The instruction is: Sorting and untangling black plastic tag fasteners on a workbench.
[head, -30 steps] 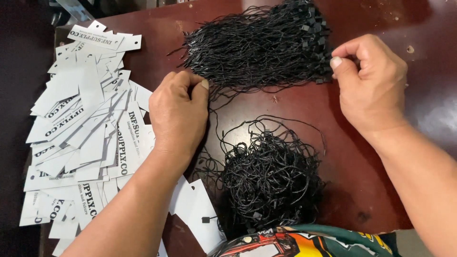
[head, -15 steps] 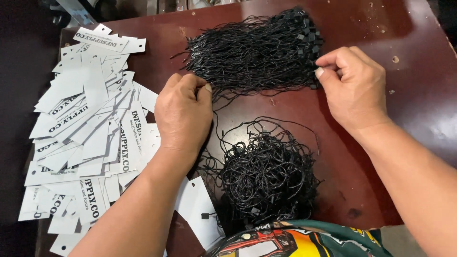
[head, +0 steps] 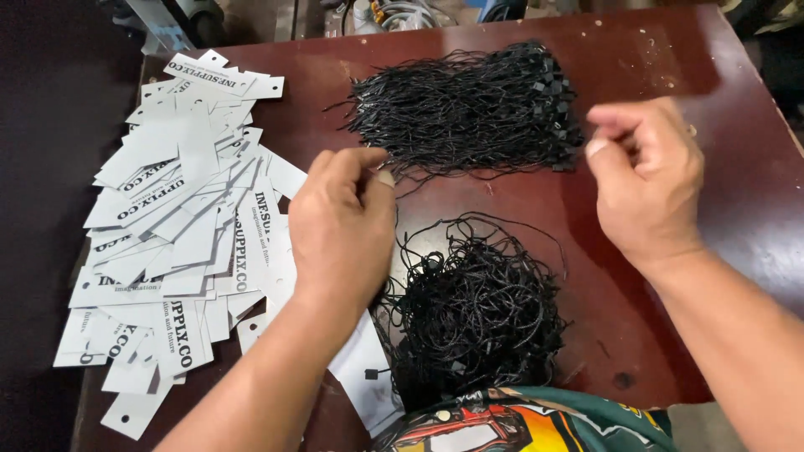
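Since half a second ago: right hand (head: 645,180) lifted off the straight bundle of black cords (head: 469,109) and drawn right, fingers curled; whether they pinch a cord cannot be told. Left hand (head: 343,222), knuckles up, fingertips pinched at the bundle's near edge, apparently on a single strand. Step judged: separating one cord; next calls for a clean pull. Tangled cord heap (head: 473,314) nearer the body; white card tags (head: 180,226) fanned left on the dark red table (head: 720,59).
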